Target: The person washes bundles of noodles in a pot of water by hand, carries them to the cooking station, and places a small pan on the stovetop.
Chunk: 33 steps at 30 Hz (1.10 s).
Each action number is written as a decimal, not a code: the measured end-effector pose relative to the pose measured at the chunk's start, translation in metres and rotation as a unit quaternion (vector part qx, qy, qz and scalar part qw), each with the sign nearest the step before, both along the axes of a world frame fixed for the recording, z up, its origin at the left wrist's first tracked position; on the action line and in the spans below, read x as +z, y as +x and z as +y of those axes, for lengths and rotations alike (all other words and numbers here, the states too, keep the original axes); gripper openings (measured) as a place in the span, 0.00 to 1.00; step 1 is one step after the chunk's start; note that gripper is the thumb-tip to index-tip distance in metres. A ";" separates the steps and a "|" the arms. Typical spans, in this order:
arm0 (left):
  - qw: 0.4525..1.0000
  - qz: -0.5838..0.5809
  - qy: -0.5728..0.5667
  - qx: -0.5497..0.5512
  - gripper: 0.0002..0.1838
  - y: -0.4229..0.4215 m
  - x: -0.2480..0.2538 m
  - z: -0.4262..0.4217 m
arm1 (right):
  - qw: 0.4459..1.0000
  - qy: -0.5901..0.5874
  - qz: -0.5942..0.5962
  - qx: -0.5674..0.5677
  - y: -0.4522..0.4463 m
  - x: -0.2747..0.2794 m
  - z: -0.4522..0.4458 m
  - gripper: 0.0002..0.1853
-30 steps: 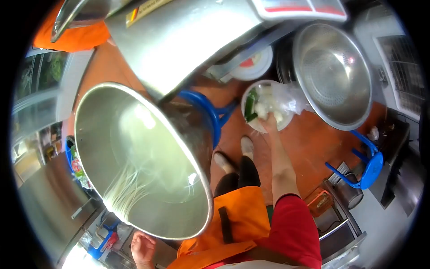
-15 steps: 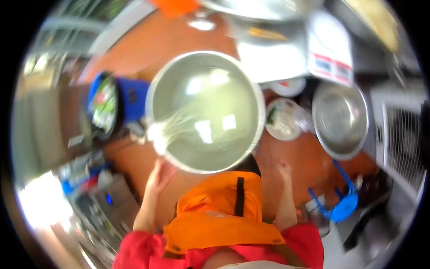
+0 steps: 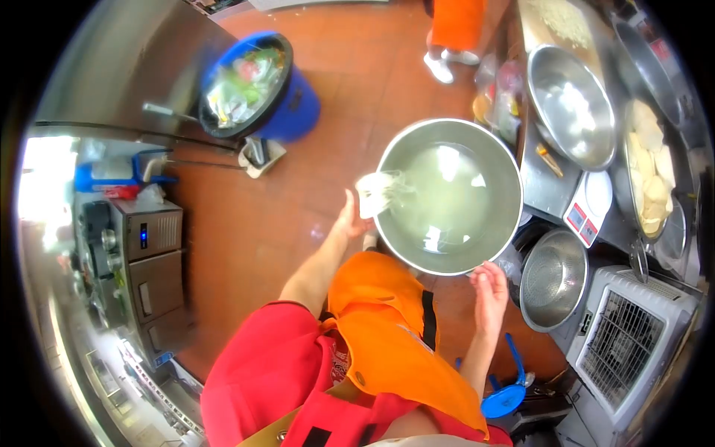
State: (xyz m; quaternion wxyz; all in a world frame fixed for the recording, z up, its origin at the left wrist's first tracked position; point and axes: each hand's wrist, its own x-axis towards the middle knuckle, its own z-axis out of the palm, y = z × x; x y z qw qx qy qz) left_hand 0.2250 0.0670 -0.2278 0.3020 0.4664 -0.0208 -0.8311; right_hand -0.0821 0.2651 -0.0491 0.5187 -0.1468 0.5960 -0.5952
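A large metal pot (image 3: 454, 201) of cloudy, pale liquid is in front of my body. Over its left rim lies a white stringy bundle (image 3: 375, 195), partly trailing into the liquid; whether it is cloth or food I cannot tell. Beside that bundle, at the pot's outer left side, is my left hand (image 3: 350, 217), open with the thumb raised; its fingertips are partly hidden. Close to the near right rim is my right hand (image 3: 489, 290), palm up with fingers loosely bent and apart, and nothing visible in it. Contact between its fingertips and the rim is unclear.
A blue bin (image 3: 298, 108) of scraps stands upper left. On the right are a steel bowl (image 3: 570, 108), a white scale (image 3: 588, 208), a colander (image 3: 553, 279) and a grey air cooler (image 3: 629, 343). Another person's feet (image 3: 450, 63) show at the top.
My view has turned, so the pot now appears farther right. Both hands have come closer to its rim. The white bundle has stayed at the pot's left edge.
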 end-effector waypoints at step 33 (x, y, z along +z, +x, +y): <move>0.804 -0.024 -0.443 -0.397 0.16 -0.075 0.210 -0.022 | 0.986 0.006 0.112 0.125 0.100 0.023 -0.114 0.24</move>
